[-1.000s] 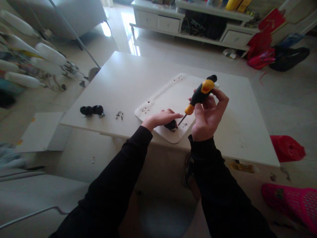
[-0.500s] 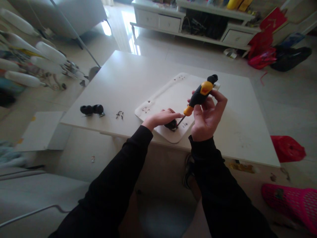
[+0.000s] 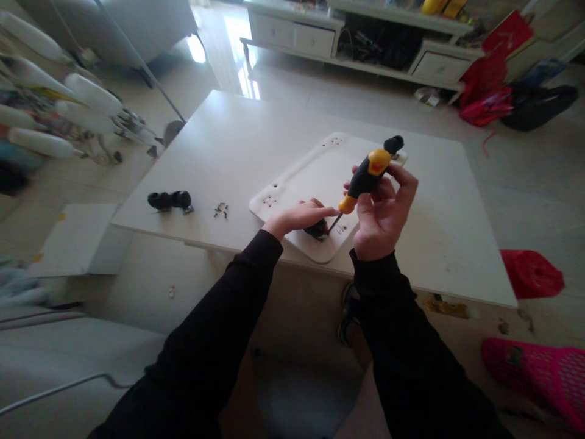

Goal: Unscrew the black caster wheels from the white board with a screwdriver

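Note:
My right hand (image 3: 381,213) is closed round a yellow and black screwdriver (image 3: 365,178), held tilted. Its tip meets the base of a black caster wheel (image 3: 316,229) near the close corner of a white board (image 3: 301,174). My left hand (image 3: 301,218) is wrapped over that caster and partly hides it; the fingertips reach toward the screwdriver's shaft. A second caster (image 3: 393,144) stands at the board's far right corner. Groups of small holes mark the other corners.
Two loose casters (image 3: 169,200) and several screws (image 3: 221,211) lie on the left of the white table (image 3: 219,140). On the floor are a white box (image 3: 75,239), a pink basket (image 3: 534,372) and red bags (image 3: 530,274). A low cabinet (image 3: 292,36) stands beyond.
The screwdriver's handle has shifted slightly to the left in my right hand's fingers. My left hand stays on the caster.

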A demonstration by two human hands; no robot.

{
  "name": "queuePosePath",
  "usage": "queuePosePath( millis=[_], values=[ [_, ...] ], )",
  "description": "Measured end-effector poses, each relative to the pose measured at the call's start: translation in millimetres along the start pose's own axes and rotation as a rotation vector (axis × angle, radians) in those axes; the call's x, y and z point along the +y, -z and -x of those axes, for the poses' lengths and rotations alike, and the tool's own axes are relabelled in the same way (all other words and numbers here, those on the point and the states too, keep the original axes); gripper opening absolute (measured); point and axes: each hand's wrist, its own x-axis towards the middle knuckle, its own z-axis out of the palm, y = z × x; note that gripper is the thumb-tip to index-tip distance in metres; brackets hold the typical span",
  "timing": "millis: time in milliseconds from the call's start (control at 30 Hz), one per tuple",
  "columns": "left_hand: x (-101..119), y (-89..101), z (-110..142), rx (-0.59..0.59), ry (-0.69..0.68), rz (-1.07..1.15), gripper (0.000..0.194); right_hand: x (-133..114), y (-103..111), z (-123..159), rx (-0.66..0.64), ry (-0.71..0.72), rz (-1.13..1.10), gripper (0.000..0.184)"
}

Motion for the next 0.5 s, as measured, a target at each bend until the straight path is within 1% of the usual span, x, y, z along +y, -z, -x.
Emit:
queuePosePath(
  millis=[100, 233, 300, 400, 500],
  values=[
    [1.4, 0.7, 1.4, -0.013, -0.013, -0.02, 0.06, -0.8, -0.8, 0.5, -0.027, -0.002, 0.039, 0.043],
    [0.4, 0.7, 0.8, -0.023, -0.024, -0.001, 0.06, 1.8, -2.3, 0.1, -0.018, 0.021, 0.051, 0.04],
    [-1.4, 0.5, -0.7, -0.021, -0.039, 0.004, 0.061, 4.9, -2.8, -0.3, -0.015, 0.04, 0.059, 0.044],
    [-4.0, 0.3, -2.8, 0.001, -0.046, -0.01, 0.063, 9.2, -2.3, -0.4, 0.01, 0.054, 0.113, 0.056],
    [-4.5, 0.3, -3.1, -0.017, -0.036, 0.01, 0.063, 10.1, -0.7, 0.4, 0.019, 0.037, 0.169, 0.056]
  ],
)
